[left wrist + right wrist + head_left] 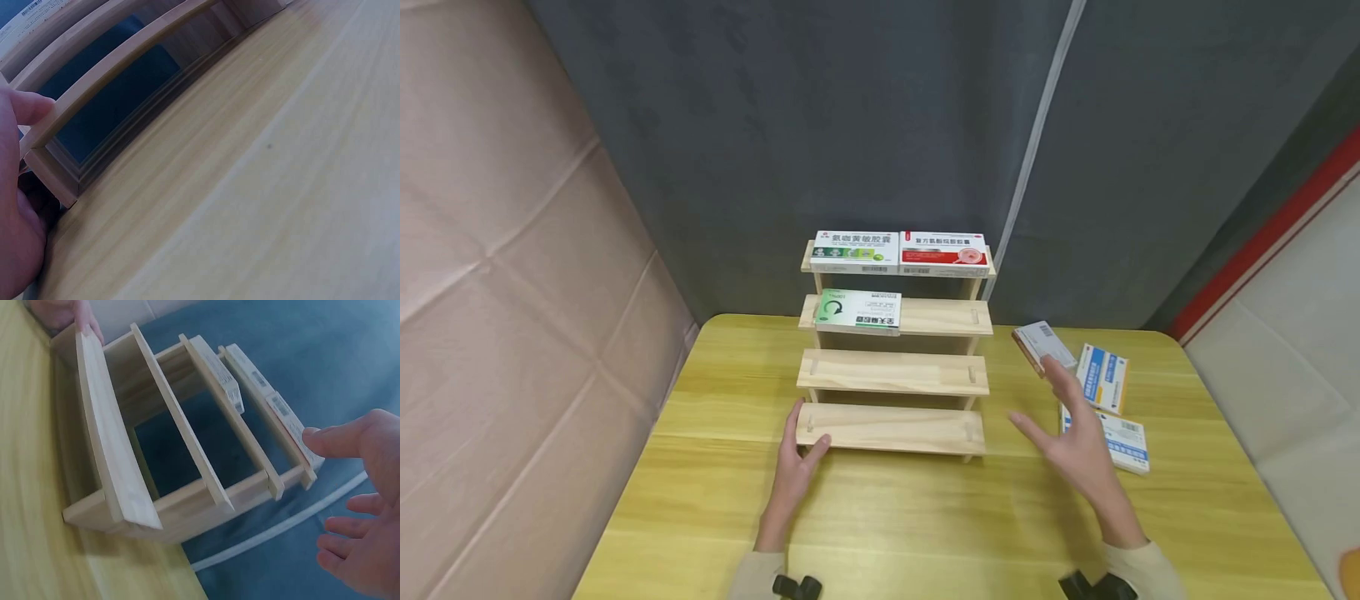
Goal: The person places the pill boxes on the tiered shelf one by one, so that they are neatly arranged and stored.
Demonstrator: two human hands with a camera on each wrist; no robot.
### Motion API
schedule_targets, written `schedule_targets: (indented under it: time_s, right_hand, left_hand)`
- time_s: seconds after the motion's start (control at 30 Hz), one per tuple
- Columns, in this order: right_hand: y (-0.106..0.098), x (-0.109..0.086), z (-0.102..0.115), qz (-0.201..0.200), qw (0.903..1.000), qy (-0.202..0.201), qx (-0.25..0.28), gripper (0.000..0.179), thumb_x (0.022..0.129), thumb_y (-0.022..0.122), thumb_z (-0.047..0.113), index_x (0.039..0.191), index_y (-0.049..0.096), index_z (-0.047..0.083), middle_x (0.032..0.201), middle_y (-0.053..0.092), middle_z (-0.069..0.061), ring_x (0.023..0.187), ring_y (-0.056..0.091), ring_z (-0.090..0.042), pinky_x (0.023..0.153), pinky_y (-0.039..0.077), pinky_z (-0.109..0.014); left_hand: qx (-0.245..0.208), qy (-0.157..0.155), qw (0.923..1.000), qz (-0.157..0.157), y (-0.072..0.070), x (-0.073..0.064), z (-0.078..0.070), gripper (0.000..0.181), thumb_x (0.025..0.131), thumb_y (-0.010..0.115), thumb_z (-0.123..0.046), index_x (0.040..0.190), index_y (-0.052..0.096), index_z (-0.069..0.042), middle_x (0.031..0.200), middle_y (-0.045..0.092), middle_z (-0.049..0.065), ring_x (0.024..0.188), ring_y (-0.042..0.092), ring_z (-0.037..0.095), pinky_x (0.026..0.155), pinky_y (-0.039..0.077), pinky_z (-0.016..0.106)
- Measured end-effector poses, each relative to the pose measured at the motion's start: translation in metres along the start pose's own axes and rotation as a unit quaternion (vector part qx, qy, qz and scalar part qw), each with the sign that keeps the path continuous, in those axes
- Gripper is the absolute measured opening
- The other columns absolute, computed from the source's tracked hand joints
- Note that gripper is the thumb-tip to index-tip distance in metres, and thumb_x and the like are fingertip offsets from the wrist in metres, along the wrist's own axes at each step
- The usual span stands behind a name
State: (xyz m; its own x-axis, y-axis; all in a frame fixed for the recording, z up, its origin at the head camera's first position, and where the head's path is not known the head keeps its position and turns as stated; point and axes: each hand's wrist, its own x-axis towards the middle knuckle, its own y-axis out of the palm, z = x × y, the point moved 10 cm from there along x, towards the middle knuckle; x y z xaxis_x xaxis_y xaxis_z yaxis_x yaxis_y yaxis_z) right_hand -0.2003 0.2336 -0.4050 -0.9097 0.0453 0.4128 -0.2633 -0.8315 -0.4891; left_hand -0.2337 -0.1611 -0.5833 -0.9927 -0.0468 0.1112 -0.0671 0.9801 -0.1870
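Note:
A stepped wooden rack (891,429) with several tiers stands on the table. My left hand (793,477) grips the left end of its lowest tier, thumb on the front edge and fingers round the side. My right hand (1081,450) is spread, thumb apart from the fingers, between the rack and some medicine boxes. It overlaps a blue-and-white box (1126,442) in the head view. Just beyond its fingertips lie a second blue-and-white box (1102,379) and a white box with a brown side (1045,343). In the right wrist view nothing is between the fingers.
On the rack's top tier sit a green-and-white medicine box (855,252) and a red-and-white one (943,254) side by side. A pale green box (859,312) occupies the left half of the tier below. A dark grey curtain (820,125) hangs behind the table (700,467).

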Motion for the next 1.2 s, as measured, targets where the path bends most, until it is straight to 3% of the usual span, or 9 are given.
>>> schedule_targets:
  time_s: [0.8,0.87,0.93,1.03,1.2]
  right_hand:
    - [-0.021,-0.032,-0.062,-0.001,0.9944,0.105,0.005,0.095,0.082,0.082,0.004,0.158,0.025,0.0,0.161,0.031,-0.027,0.142,0.035,-0.051,0.105,0.025,0.004]
    - [-0.021,-0.034,-0.07,0.005,0.993,0.118,0.004,0.098,0.083,0.082,0.006,0.159,0.021,0.002,0.162,0.028,-0.028,0.144,0.032,-0.052,0.118,0.027,-0.01]
    - [-0.021,-0.035,-0.078,0.013,0.9916,0.128,0.007,0.103,0.083,0.082,0.006,0.161,0.016,0.003,0.164,0.023,-0.029,0.146,0.029,-0.054,0.127,0.027,-0.034]
    - [-0.02,-0.038,-0.089,0.023,0.9896,0.141,0.015,0.11,0.083,0.083,0.008,0.163,0.007,0.006,0.166,0.015,-0.029,0.147,0.022,-0.057,0.121,0.02,-0.067]
    - [-0.019,-0.043,-0.107,0.03,0.9864,0.16,0.016,0.117,0.082,0.083,0.011,0.163,-0.001,0.01,0.169,0.001,-0.026,0.15,0.01,-0.057,0.121,0.012,-0.071]
  left_hand:
    - [0.007,0.006,0.9999,-0.006,-0.001,0.0,0.001,0.077,0.1,0.064,-0.022,0.162,0.02,-0.015,0.17,0.015,0.014,0.156,0.007,0.042,0.121,0.003,0.074]
    - [0.007,0.006,0.9999,-0.005,0.0,0.0,0.0,0.077,0.099,0.064,-0.022,0.162,0.019,-0.015,0.17,0.015,0.014,0.156,0.007,0.043,0.12,0.003,0.075]
    - [0.006,0.005,1.0,-0.004,0.0,0.0,0.0,0.077,0.099,0.064,-0.022,0.162,0.019,-0.014,0.17,0.014,0.015,0.156,0.007,0.043,0.12,0.003,0.075]
    - [0.004,0.004,1.0,-0.003,0.0,0.0,0.0,0.078,0.099,0.064,-0.021,0.162,0.019,-0.014,0.17,0.014,0.015,0.156,0.006,0.043,0.12,0.002,0.075]
    - [0.002,0.004,1.0,-0.001,0.0,-0.001,-0.001,0.078,0.099,0.064,-0.021,0.162,0.018,-0.013,0.17,0.014,0.016,0.156,0.006,0.044,0.119,0.002,0.076]
